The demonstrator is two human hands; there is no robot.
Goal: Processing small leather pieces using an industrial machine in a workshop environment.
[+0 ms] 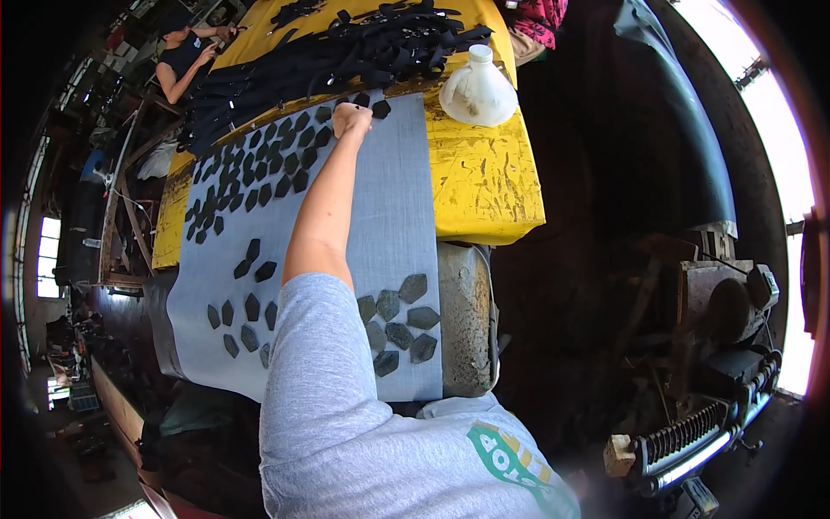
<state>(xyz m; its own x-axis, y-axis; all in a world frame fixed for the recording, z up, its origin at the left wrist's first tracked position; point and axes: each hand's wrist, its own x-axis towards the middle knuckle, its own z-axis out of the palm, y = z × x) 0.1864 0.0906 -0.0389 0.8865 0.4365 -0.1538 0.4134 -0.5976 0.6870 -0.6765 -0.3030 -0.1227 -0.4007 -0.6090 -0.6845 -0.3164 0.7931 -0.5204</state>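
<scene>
Over on the far left there's a bright window (pixel 49 257), then up top a co-worker (pixel 179 56) in a cap and dark sleeveless top, beside the yellow table (pixel 493 173). A big messy heap of black straps (pixel 294 78) covers the back of it, little shiny bits showing. On my side of that is a grey sheet (pixel 393 199), and its left half has most of the dark pentagon-ish pieces (pixel 283 186), packed close, some touching. Nearer me is a looser bunch (pixel 252 306), a couple half hidden by my sleeve (pixel 320 346). My left arm reaches up the middle, with my left hand (pixel 352 119) at the sheet's back edge and a dark piece (pixel 380 110) just to its right. Fingers are curled in, but honestly I can't tell if they've got hold of a piece. Right of my arm, near side, sit some greyer pieces (pixel 399 336). Past those, a whitish plastic jug (pixel 478 91) stands on the yellow cover, and way off right is a dark machine (pixel 683 432). Right hand's out of view, so can't tell there.
</scene>
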